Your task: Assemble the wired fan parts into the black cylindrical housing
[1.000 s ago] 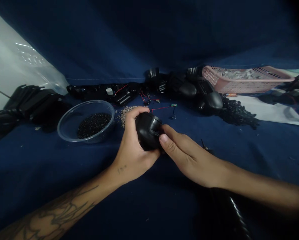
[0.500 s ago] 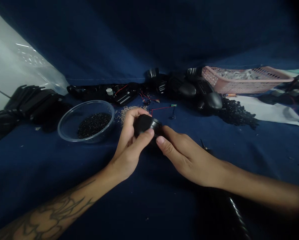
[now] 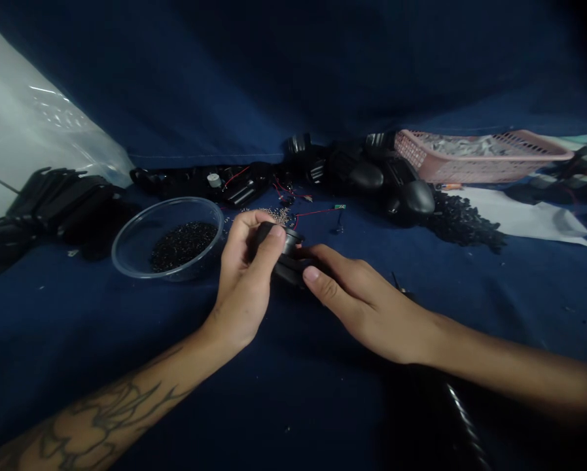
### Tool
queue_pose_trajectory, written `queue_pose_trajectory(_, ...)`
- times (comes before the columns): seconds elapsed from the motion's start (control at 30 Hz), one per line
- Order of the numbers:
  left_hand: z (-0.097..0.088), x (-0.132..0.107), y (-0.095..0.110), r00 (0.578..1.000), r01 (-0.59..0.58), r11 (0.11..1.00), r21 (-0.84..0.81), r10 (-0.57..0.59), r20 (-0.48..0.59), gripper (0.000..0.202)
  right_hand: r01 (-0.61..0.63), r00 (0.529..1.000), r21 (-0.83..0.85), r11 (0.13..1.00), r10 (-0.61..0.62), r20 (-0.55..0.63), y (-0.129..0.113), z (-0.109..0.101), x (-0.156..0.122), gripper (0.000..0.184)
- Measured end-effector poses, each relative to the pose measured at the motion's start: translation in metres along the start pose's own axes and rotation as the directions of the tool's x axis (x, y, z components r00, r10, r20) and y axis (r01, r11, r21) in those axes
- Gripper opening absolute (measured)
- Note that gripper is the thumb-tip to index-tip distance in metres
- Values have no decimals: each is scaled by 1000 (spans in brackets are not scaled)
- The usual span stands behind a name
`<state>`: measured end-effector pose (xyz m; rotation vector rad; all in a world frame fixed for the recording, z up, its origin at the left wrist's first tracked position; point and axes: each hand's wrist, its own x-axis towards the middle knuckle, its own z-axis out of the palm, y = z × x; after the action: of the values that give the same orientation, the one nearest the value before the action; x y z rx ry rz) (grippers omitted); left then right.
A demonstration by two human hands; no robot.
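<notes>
My left hand is closed around a black rounded plastic piece with a shiny round collar, its thumb pressed on top. My right hand grips a dark plastic housing just below and against that piece, thumb and fingers on its right end. Much of both parts is hidden by the fingers, and their exact kind does not show. Beyond the hands, a small green circuit board with a red wire lies on the blue cloth, beside a pile of tiny screws.
A clear plastic bowl of small dark screws stands on the left. Black plastic shells are heaped along the back. A pink basket of pale pieces sits at back right, near small black parts and white paper.
My left hand has shifted slightly left with the rounded piece and turned it, so its round collar shows more. The dark housing below is more exposed. My right hand has barely moved.
</notes>
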<state>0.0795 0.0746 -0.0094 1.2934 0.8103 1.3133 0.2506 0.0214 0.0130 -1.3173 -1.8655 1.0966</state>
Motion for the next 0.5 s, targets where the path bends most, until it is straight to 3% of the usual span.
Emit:
queue_pose_trajectory(0.27, 1, 7, 11, 999, 21, 988, -155, -26, -27, 13, -120, 992, 10, 993, 121, -39, 2, 1, 0, 60)
queue_pose_trajectory(0.5, 2, 9, 15, 995, -86, 992, -92, 81, -55, 7, -77, 994, -24, 997, 79, 82, -3, -4, -5, 43)
